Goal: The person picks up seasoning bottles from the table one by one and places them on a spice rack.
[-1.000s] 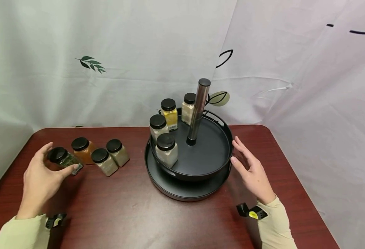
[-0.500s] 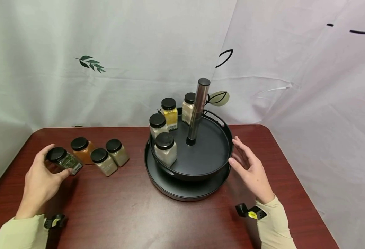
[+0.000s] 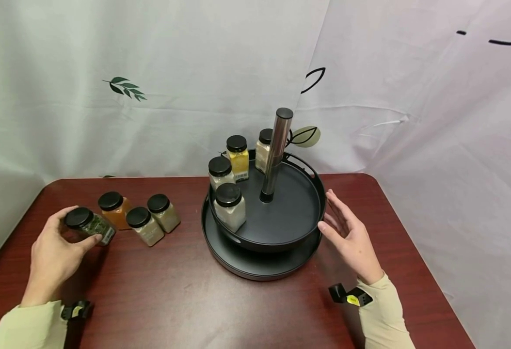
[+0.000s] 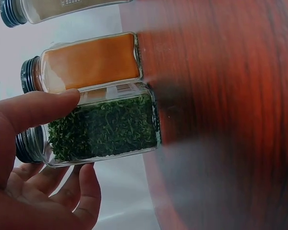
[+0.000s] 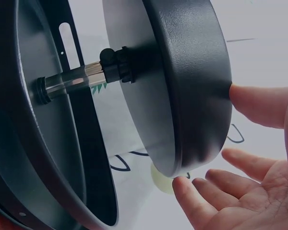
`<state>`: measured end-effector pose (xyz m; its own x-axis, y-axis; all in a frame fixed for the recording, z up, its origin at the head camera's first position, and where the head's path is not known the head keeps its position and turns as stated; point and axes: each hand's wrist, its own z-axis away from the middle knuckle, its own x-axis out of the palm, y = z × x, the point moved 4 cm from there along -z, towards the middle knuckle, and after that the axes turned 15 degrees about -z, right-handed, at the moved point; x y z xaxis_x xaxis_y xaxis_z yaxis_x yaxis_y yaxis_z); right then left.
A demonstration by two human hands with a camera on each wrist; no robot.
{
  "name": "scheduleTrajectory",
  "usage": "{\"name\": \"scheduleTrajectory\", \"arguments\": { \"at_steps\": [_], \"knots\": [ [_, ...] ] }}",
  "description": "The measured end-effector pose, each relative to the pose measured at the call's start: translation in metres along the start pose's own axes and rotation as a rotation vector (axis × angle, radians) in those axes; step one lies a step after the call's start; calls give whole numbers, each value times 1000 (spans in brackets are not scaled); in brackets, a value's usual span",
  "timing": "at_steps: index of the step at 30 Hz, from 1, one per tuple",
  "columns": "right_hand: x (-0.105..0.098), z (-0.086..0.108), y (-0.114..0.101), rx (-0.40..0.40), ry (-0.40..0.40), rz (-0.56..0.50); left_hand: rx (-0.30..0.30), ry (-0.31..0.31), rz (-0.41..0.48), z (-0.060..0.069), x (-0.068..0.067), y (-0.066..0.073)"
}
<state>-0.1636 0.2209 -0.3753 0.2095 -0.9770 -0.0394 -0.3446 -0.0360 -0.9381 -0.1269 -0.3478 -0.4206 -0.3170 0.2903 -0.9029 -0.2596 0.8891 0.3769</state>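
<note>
The tiered stand (image 3: 273, 225) rests on the table (image 3: 172, 300); a curtain (image 3: 220, 63) hangs behind it. On the stand's upper tray (image 3: 296, 194), a front jar (image 3: 230, 213), middle jar (image 3: 221, 177) and rear jar (image 3: 238, 162) follow the left edge; a back jar (image 3: 262, 154) occupies the far side (partly behind the central post (image 3: 277, 150)). Left of the stand, from nearest outward: inner jar (image 3: 165, 214), second jar (image 3: 146, 229), third jar (image 3: 116, 212), then the herb jar (image 3: 93, 226) in the left hand (image 3: 55, 253). Right of the stand: the right hand (image 3: 355, 240), touching the upper tray.
</note>
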Motion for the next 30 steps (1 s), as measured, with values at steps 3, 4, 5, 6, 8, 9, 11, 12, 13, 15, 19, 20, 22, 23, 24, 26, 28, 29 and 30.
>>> {"name": "scheduleTrajectory", "arguments": {
  "at_steps": [3, 4, 5, 6, 8, 9, 11, 12, 13, 15, 19, 20, 22, 23, 24, 26, 28, 29, 30],
  "knots": [
    [0, 0, 0, 11, 0, 8, -18, -2, 19, 1, 0, 0],
    [0, 0, 0, 15, 0, 11, -24, -2, 24, 1, 0, 0],
    [0, 0, 0, 18, -1, 15, -32, 0, 26, 1, 0, 0],
    [0, 0, 0, 21, -1, 16, -40, 3, 27, 1, 0, 0],
    [1, 0, 0, 26, 0, 16, -59, 11, 27, 2, -1, 0],
    [1, 0, -1, 27, 1, 16, -71, 14, 28, 3, -1, 0],
    [1, 1, 0, 30, 2, 17, -90, 22, 31, 4, -1, 0],
    [1, 1, 0, 32, 2, 17, -96, 28, 31, 4, -2, 0],
    [1, 1, 0, 34, 3, 19, -100, 32, 29, 5, -2, 1],
    [1, 1, 0, 35, 1, 21, -114, 37, 29, 6, -3, 2],
    [1, 1, 0, 50, -6, 24, -136, 52, 27, 7, -6, 3],
    [1, 1, 0, 53, -9, 24, -141, 57, 28, 7, -8, 4],
    [1, 2, 0, 59, -12, 23, -145, 71, 37, 7, -10, 4],
    [1, 2, 0, 62, -14, 23, -146, 81, 41, 7, -12, 5],
    [2, 2, 0, 64, -14, 23, -148, 90, 46, 7, -13, 6],
    [2, 2, -1, 66, -14, 22, -158, 106, 59, 8, -16, 8],
    [2, 3, -1, 68, -15, 23, -163, 120, 65, 9, -18, 10],
    [2, 3, -1, 69, -15, 23, -167, 125, 62, 9, -20, 12],
    [2, 3, -1, 69, -16, 22, -173, 129, 61, 10, -21, 14]
  ]
}}
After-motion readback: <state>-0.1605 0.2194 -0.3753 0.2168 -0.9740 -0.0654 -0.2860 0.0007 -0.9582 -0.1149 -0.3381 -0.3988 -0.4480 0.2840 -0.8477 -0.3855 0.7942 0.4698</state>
